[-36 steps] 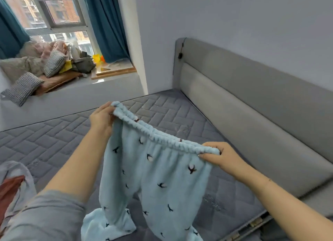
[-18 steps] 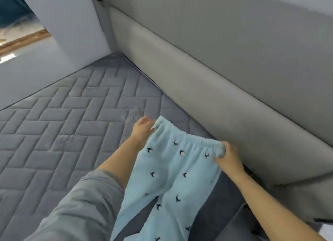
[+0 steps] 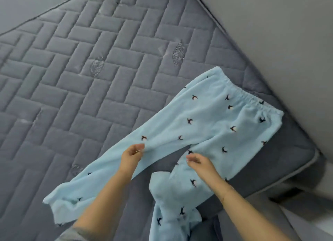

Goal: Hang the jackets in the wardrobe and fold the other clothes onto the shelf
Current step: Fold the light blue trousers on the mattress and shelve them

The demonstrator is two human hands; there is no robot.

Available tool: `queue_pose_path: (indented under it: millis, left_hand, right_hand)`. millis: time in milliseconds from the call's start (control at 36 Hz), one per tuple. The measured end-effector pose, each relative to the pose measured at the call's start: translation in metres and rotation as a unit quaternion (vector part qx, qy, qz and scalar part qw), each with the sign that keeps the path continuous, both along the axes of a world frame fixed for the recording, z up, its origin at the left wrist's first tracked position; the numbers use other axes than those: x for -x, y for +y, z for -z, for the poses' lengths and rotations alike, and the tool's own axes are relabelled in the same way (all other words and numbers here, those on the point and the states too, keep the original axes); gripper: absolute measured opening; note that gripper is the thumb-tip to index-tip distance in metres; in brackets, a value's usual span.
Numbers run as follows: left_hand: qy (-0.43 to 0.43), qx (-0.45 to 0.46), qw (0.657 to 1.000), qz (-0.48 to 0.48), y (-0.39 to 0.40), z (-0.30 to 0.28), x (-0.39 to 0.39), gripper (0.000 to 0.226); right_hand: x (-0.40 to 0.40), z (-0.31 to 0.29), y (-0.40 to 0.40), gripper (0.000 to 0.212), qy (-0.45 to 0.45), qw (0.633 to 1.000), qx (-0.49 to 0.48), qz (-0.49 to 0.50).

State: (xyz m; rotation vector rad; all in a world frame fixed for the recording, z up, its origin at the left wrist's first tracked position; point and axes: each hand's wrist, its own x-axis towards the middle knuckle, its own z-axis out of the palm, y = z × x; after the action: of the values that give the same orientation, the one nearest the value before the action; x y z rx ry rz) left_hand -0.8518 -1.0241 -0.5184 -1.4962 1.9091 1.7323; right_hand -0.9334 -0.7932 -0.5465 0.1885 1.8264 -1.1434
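Light blue fleece trousers [image 3: 212, 120] with small dark bird prints lie spread on the grey quilted mattress [image 3: 75, 75]. Their elastic waistband points toward the headboard at the right. The left leg stretches flat toward the lower left. The right leg is crumpled near the mattress edge at the bottom. My left hand [image 3: 132, 155] pinches the inner edge of the left leg. My right hand [image 3: 200, 162] hovers over the upper right leg with its fingers spread, holding nothing.
A grey padded headboard [image 3: 281, 42] runs along the right side. The mattress corner [image 3: 313, 156] lies at the right, with the bed frame and floor beyond it. A grey sleeve covers my left upper arm at the bottom edge.
The trousers went from hanging by the waistband in both hands to lying flat on the mattress. Both hands left the waistband and moved down to the legs. My view tilted downward.
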Motion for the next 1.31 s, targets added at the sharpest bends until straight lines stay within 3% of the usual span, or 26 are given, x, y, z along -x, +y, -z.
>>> queue_pose_path:
  millis: [278,444,528,611,667,722,806,861,917,972,1056,1111,1194,1250,1306]
  left_hand:
    - [-0.008,0.081,0.995,-0.065,-0.096,0.042,-0.181,0.026]
    - [-0.142,0.184,0.949,-0.213,-0.159,0.072,-0.297,0.055]
    - [-0.194,0.13,0.933,-0.274,-0.175,0.087,-0.329,0.081]
    - [-0.076,-0.013,0.95,-0.304,-0.178,0.1,-0.34,0.068]
    - [0.022,-0.071,0.957,-0.279,-0.173,0.101,-0.339,0.046]
    - [0.085,-0.052,0.961,-0.258,-0.169,0.097,-0.339,0.029]
    - [0.168,0.053,0.96,-0.218,-0.163,0.085,-0.355,0.012]
    - [0.178,0.15,0.962,-0.142,-0.161,0.076,-0.38,0.008]
    - [0.125,0.257,0.958,-0.004,-0.157,0.07,-0.41,0.026]
    - [0.044,0.321,0.934,0.15,-0.149,0.074,-0.441,0.029]
    - [-0.118,0.25,0.927,0.252,-0.136,0.081,-0.473,0.014]
    - [-0.163,0.184,0.951,0.188,-0.133,0.083,-0.479,0.013]
    - [-0.102,0.114,0.988,-0.034,-0.134,0.077,-0.457,0.012]
    - [-0.062,0.048,0.987,-0.143,-0.138,0.075,-0.432,0.016]
    - [-0.046,-0.043,0.976,-0.21,-0.144,0.079,-0.406,0.036]
  right_hand:
    - [-0.14,0.012,-0.119,0.017,0.003,0.999,0.025,0.026]
    - [-0.248,0.039,-0.182,0.012,-0.099,0.991,0.027,0.089]
    - [-0.285,0.052,-0.2,0.022,-0.139,0.985,0.02,0.098]
    - [-0.302,0.063,-0.215,0.04,-0.157,0.981,0.025,0.108]
    - [-0.304,0.069,-0.226,0.047,-0.168,0.976,0.038,0.131]
    - [-0.3,0.074,-0.238,0.045,-0.173,0.97,0.053,0.159]
    - [-0.294,0.078,-0.252,0.039,-0.167,0.965,0.08,0.185]
    - [-0.294,0.08,-0.254,0.035,-0.161,0.962,0.088,0.203]
    - [-0.299,0.079,-0.25,0.036,-0.155,0.962,0.078,0.211]
    - [-0.307,0.078,-0.241,0.038,-0.147,0.965,0.053,0.213]
    - [-0.32,0.076,-0.228,0.028,-0.113,0.975,-0.004,0.191]
    - [-0.328,0.075,-0.221,0.013,-0.065,0.982,-0.035,0.172]
    - [-0.336,0.074,-0.22,0.009,0.006,0.988,-0.041,0.146]
    - [-0.339,0.074,-0.227,0.01,0.019,0.994,-0.02,0.108]
    - [-0.339,0.076,-0.241,0.013,0.016,0.998,-0.004,0.052]
